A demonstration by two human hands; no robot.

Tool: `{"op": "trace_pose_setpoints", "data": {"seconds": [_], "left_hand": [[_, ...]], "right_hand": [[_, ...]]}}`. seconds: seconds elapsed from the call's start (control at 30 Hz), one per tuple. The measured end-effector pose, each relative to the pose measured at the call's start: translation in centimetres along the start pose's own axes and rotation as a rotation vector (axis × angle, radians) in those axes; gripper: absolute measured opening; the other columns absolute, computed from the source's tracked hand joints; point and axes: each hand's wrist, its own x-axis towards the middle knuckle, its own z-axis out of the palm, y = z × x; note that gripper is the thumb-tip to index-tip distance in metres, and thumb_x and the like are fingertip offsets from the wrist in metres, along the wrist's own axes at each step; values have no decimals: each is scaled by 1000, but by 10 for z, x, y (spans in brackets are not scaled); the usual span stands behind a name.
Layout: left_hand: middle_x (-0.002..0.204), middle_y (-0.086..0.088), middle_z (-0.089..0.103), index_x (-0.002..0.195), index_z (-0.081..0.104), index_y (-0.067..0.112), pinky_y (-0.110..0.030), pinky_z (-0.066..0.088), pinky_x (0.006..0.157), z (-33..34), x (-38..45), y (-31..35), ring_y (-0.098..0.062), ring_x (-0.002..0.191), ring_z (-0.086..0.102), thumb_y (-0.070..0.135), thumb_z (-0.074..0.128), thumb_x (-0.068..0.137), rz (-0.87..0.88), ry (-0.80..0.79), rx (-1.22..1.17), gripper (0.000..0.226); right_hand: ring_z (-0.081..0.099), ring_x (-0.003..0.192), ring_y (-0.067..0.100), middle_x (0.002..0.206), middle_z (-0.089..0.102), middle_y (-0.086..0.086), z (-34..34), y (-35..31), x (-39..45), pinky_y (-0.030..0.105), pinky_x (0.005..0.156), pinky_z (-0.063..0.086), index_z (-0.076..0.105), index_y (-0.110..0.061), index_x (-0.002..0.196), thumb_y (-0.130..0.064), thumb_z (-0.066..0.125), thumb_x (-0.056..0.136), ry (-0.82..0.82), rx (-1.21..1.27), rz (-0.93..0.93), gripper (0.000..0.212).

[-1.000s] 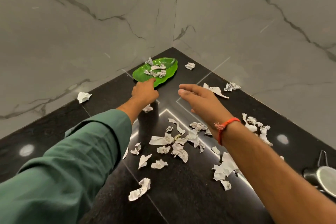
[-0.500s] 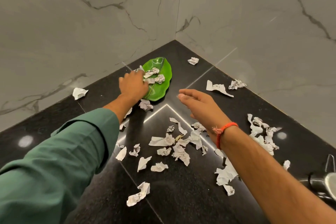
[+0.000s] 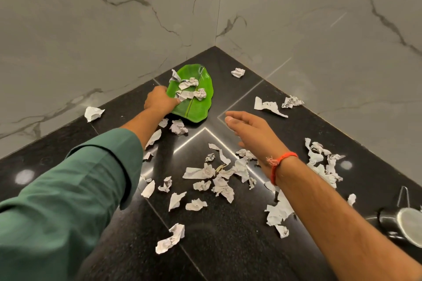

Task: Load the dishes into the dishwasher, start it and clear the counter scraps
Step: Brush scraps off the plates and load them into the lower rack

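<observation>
A green leaf-shaped plate (image 3: pixel 196 109) lies on the black counter (image 3: pixel 223 246) near the wall corner, with several crumpled paper scraps (image 3: pixel 190 92) on it. My left hand (image 3: pixel 158 101) grips the plate's left edge, fingers curled over the rim. My right hand (image 3: pixel 251 129) hovers open above the counter to the right of the plate, fingers stretched towards it, holding nothing. Several torn white paper scraps (image 3: pixel 219 180) are strewn over the counter between and around my arms.
Marble walls meet in the corner behind the plate. A steel cup (image 3: pixel 404 226) lies at the right edge. More scraps lie by the left wall (image 3: pixel 93 113), near the corner (image 3: pixel 238 72) and along the right wall (image 3: pixel 324 164).
My left hand took hold of the plate's edge and turned it, so its long axis now points away from me. My right hand stayed hovering, roughly in place.
</observation>
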Motion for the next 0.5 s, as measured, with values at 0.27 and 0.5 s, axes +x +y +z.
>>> {"op": "trace_pose_setpoints", "data": {"seconds": [0.27,0.5], "left_hand": [[96,-6,67,120,73,21,-41,53,83,-26,-37,48,-30,94,64,13,57,99,394,149,8,28],[91,-12,53,129,71,19,-41,45,63,-43,-78,64,-32,83,53,6,58,98,831,297,308,35]], "right_hand": [[57,106,-1,128,62,-3,-4,-13,-26,21,86,47,62,-26,133,-33,58,100,17,14,-38,33],[54,125,11,132,60,-2,-12,-10,-55,31,101,46,62,-26,132,-32,58,101,50,50,-47,33]]}}
